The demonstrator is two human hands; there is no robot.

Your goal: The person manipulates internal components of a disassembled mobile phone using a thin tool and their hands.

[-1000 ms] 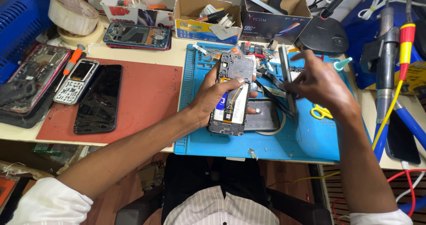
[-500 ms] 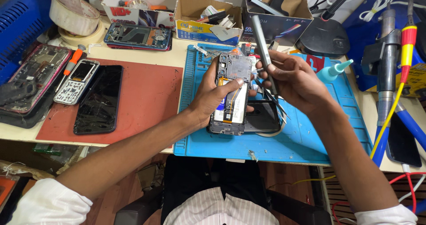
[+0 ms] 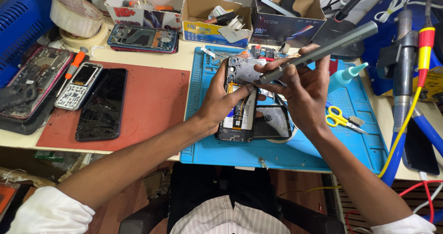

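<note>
Over the blue mat [image 3: 295, 153] at the middle of the worktop [image 3: 152, 61], both hands meet on an opened phone [image 3: 240, 102].

1. The left hand [image 3: 221, 102] is curled around the phone's left edge, thumb across its face, and holds it tilted up off the mat. The phone's long axis runs from the person outward; its lower end lies near the mat, its upper end is raised.
2. The right hand [image 3: 302, 88] is closed in a pinch on a grey pen-shaped screwdriver [image 3: 318, 53]. The tool's long axis slants from upper right down to lower left. Its tip sits at the upper half of the phone, just right of the left thumb; whether it touches a screw cannot be told.
3. The right hand is nearer the upper end of the phone, the left hand nearer its middle and lower end.
4. A black rear cover [image 3: 272, 123] lies flat on the mat just beside the phone, under the right hand.
5. Yellow-handled scissors [image 3: 339, 118] and a teal nozzle bottle [image 3: 344, 75] lie to the right of the hands.
6. To the left, on a red mat [image 3: 147, 105], lie a phone with a cracked black screen [image 3: 101, 105] and a small keypad phone [image 3: 78, 84].
7. Open cardboard boxes [image 3: 212, 17] of parts stand along the far edge.
</note>
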